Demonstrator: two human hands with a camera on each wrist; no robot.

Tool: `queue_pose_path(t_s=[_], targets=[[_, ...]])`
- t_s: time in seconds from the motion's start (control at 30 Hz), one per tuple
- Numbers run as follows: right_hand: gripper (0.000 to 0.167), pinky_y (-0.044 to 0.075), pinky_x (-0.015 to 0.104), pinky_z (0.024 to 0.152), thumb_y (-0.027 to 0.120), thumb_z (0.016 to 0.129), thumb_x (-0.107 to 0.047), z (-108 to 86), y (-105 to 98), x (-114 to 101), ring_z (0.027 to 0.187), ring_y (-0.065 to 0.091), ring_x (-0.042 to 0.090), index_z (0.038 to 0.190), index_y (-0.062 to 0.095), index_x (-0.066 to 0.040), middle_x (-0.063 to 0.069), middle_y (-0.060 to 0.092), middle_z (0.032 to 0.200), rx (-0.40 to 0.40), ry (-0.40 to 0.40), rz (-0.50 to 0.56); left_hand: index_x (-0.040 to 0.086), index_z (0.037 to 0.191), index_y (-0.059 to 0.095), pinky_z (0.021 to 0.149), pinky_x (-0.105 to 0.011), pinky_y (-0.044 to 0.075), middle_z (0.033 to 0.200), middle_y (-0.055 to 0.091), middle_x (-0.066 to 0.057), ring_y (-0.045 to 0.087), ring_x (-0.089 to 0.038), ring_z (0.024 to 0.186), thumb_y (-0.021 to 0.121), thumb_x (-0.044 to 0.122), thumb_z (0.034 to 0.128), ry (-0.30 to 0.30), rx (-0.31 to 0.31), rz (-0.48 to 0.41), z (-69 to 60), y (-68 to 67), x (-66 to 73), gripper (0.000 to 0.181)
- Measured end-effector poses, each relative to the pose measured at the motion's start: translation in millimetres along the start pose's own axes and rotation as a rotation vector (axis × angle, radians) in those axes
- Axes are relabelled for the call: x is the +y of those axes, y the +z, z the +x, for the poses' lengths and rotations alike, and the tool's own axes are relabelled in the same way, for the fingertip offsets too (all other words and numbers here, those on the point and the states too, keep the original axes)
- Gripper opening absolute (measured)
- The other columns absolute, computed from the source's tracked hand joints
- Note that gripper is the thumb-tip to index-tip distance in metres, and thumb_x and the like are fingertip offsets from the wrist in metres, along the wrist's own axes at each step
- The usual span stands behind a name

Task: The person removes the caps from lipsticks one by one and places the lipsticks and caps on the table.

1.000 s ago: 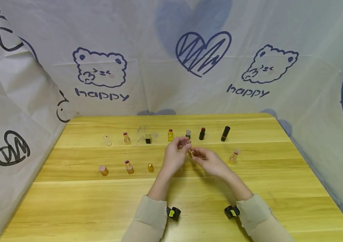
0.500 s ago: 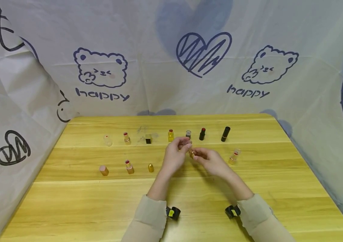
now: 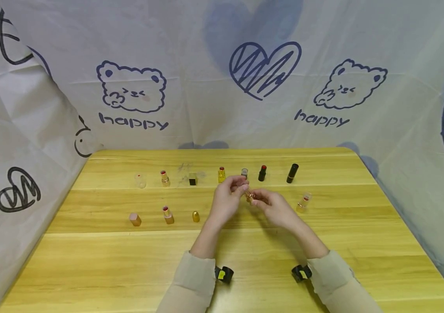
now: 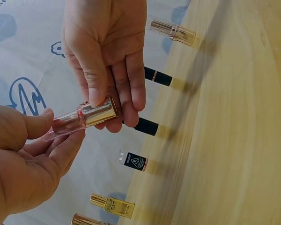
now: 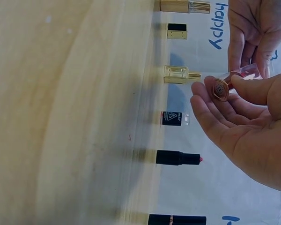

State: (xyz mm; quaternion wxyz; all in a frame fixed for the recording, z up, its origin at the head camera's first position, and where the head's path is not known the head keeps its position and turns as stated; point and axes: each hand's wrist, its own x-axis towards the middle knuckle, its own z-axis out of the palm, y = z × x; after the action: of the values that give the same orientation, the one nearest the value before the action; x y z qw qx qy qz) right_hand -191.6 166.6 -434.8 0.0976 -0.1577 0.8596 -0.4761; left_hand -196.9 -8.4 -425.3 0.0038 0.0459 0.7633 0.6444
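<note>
A gold lipstick with a clear cap (image 4: 72, 123) over its red tip is held between both hands above the middle of the table. My left hand (image 3: 227, 200) pinches the clear cap between thumb and fingers. The right hand (image 3: 274, 208) grips the gold base (image 4: 101, 113), its thumb on one side and fingers beneath. In the right wrist view the round end of the base (image 5: 220, 90) faces the camera. Just beyond the hands stands a small black lipstick with a clear top (image 3: 244, 173), partly covered by the left hand in the head view.
Along the back stand a yellow-gold lipstick (image 3: 221, 174), a black lipstick with red tip (image 3: 262, 173) and a black tube (image 3: 292, 173). A clear-capped lipstick (image 3: 304, 203) is at right. Left are a pink-gold cap (image 3: 135, 219), an uncapped lipstick (image 3: 168, 215) and a gold cap (image 3: 195, 216).
My right hand has shifted very slightly to the right, and a little more of the lipstick shows between the hands. Both hands keep their hold.
</note>
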Motion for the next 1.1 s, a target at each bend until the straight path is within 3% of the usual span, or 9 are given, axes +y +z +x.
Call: queue_pose_path(t_s=[0.77, 1.1], targets=[[0.037, 0.055, 0.049, 0.101, 0.052, 0.109, -0.006, 2.4, -3.0, -2.2, 0.116, 0.067, 0.037, 0.141, 0.053, 0.012, 0.026, 0.068, 0.128, -0.016, -0.027, 0.004, 0.0, 0.134, 0.063, 0.093, -0.037, 0.057, 0.125, 0.072, -0.012, 0.065, -0.025, 0.11, 0.063, 0.012, 0.1045, 0.041, -0.002, 0.0, -0.1, -0.8, 1.8, 0.032], [0.035, 0.057, 0.048, 0.097, 0.052, 0.109, -0.005, 3.0, -3.9, -0.1, 0.114, 0.067, 0.035, 0.139, 0.055, 0.013, 0.025, 0.068, 0.125, -0.025, -0.039, -0.012, 0.001, 0.132, 0.065, 0.089, -0.036, 0.057, 0.122, 0.073, -0.01, 0.065, -0.023, 0.107, 0.063, 0.012, 0.1046, 0.03, 0.008, 0.007, 0.2, 0.1, -0.2, 0.03]])
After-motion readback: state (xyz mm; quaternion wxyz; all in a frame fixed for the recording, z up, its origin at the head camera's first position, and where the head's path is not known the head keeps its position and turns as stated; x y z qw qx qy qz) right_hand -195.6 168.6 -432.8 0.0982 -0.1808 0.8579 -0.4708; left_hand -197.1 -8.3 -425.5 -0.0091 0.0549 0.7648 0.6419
